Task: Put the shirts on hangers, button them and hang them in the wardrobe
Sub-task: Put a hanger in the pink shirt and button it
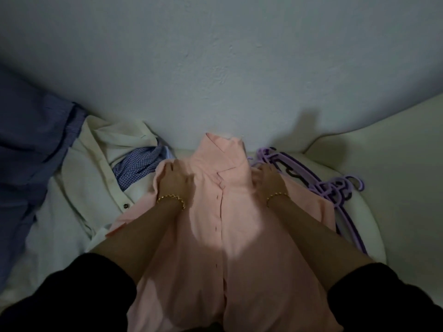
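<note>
Pink shirt (239, 236) lies front-up on the white surface (359, 224), hem at near edge, collar at far edge by the wall. Placket looks closed; can't tell if buttoned or if a hanger's inside. Left hand (175, 180) and right hand (268, 178) each grip a shoulder. Hangers (323, 183) lie loose on the right. White shirt (91, 164), check shirt (139, 164) and blue shirt (31, 140) are piled on the left, not started. No wardrobe in view.
</note>
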